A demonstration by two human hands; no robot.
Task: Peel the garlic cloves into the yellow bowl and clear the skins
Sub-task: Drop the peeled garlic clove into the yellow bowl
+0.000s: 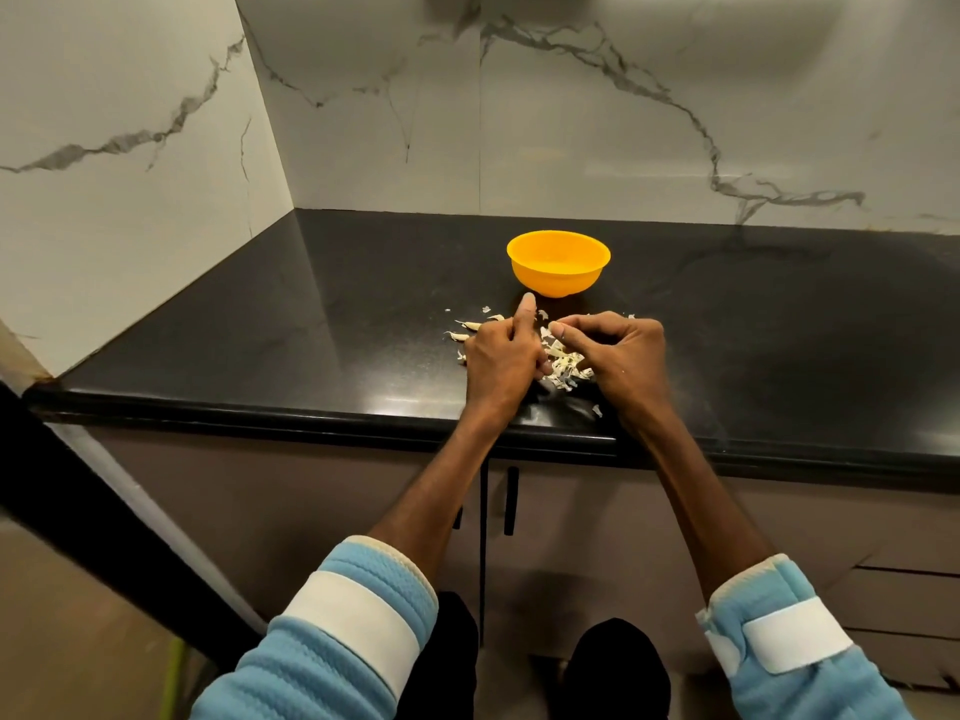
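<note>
Two sleeves; left hand, right hand, fingers curled over one skin pile (grip: cannot tell); one yellow bowl.

Glossy dark countertop; smooth, probably plastic yellow bowl.

Warm, dim indoor light from above, soft glare patches on the glossy black counter near its front edge, broad soft shadows across the marble wall at top, wide-angle bending at frame edges, sharp centre, dark lower corners
</note>
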